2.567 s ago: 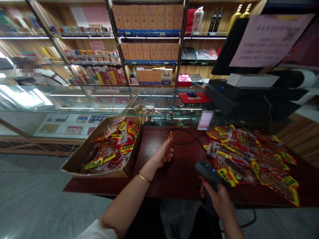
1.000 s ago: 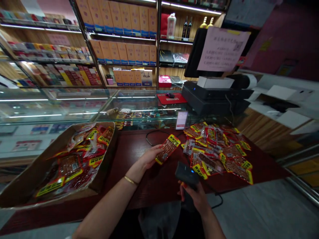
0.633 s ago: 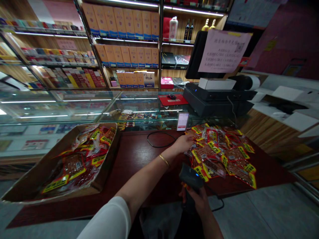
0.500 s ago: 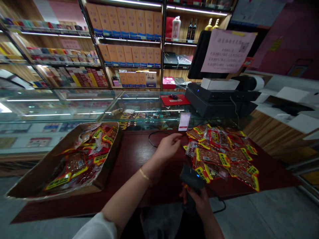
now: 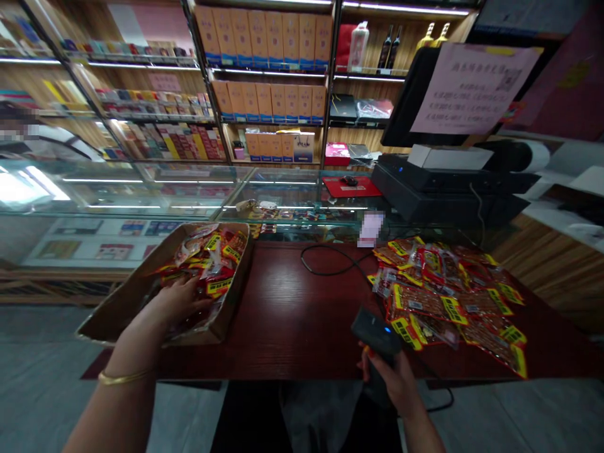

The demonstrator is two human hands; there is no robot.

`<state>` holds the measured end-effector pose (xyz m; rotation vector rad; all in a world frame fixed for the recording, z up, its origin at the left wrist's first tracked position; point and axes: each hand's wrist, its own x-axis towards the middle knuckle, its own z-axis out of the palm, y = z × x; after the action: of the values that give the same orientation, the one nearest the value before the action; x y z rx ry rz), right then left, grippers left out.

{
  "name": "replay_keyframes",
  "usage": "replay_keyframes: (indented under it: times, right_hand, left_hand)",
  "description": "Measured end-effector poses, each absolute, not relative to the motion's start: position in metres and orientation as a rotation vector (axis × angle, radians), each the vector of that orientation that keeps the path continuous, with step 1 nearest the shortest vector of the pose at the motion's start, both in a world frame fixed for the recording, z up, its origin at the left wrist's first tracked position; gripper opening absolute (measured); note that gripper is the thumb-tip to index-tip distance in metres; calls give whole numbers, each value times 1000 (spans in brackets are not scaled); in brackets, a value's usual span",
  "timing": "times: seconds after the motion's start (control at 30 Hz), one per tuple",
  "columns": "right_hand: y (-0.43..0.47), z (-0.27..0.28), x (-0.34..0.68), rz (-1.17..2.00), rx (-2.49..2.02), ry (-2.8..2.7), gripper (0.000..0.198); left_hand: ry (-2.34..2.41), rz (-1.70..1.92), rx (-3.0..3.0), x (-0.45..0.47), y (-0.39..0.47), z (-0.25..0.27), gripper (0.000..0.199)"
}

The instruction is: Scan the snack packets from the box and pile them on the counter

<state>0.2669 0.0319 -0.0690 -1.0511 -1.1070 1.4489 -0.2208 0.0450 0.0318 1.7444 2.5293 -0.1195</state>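
My left hand [image 5: 172, 305] is inside the cardboard box [image 5: 239, 280] on the left, its fingers apart over the snack packets [image 5: 219, 251]. These are clear and red packets with yellow labels; the ones beneath my palm are hidden. In my right hand [image 5: 394, 377] is a black barcode scanner [image 5: 375, 333] with a small blue light, held by its handle above the front edge of the table [image 5: 292, 296]. Beyond it, to the right, a loose pile of similar packets [image 5: 429, 302] covers the tabletop.
A black cable [image 5: 325, 272] loops across the table. Behind stand a glass display counter [image 5: 198, 195], a cash register [image 5: 453, 182] with a paper sign [image 5: 476, 88], and a red mouse pad [image 5: 330, 187]. Shelves of boxes [image 5: 264, 38] line the back. At far left is a person [image 5: 56, 141].
My left hand has moved from beside the pile on the right over to the box on the left. My right hand still grips the scanner. The view has shifted, bringing the person at left into sight.
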Motion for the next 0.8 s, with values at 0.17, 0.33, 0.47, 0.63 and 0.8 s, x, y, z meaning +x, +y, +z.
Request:
replay_keyframes:
  times: [0.17,0.33,0.47,0.63,0.8]
  right_hand:
    - [31,-69,267,1412,-1072,-1124,40]
    - [31,-68,268,1422,-1079,-1152,42]
    - [29,-72,272,1396,-1092,-1168,39]
    - [32,-84,280,1412,-1088,-1165,37]
    - [38,-88,284,1448,-1139,-1248,41]
  left_hand:
    - [2567,-125,1647,-219,45,31,35]
    - [2709,-170,1373,-231,52,27,75]
    - [2606,-193,1437,-224,52,34,57]
    - [2683,-161,1431,-201,35,51,48]
    - [2857,245,1212,-196,-5,72,46]
